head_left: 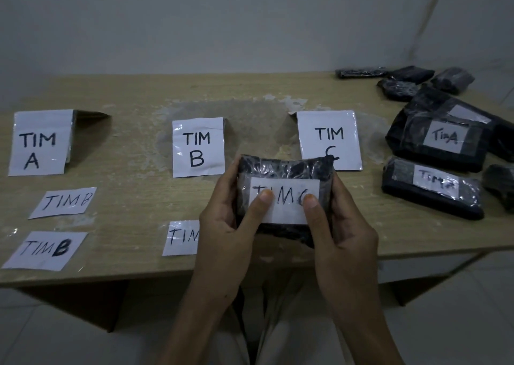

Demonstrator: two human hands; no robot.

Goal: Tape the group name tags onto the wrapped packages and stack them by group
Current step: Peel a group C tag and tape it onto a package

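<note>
Package [281, 167] of something dark under clear wrap sits in the lower middle of the frame, held up just over the near edge of the worktop [125, 170]. On its left end is the left hand [222, 225], on its right end the right hand [345, 225]. Both grips are clenched around it, with the fingers tucked behind. Both thumbs press on a white name tag [289, 214] lying on its front face. It looks like TIM C, though the thumbs cover part of the writing.

Across the middle of the frame three big paper signs stand in a row: TIM A sign [39, 142] at the left, TIM B sign [198, 147] in the centre, and TIM C sign [329, 136] just behind the held package.

Lower left, two loose tags marked TIMB lie flat, upper loose tag [65, 202] and lower loose tag [47, 249]. A third loose tag [182, 236] pokes out beside the left wrist. Only "TIM" shows on it.

At the right edge, a tagged bundle [442, 139] reads Tim A and looks like it sits on another package. A second tagged package [434, 189] lies just in front of it, and its writing is too smudgy to be sure of. In the upper right corner is a small heap of untagged packages [403, 83].
</note>
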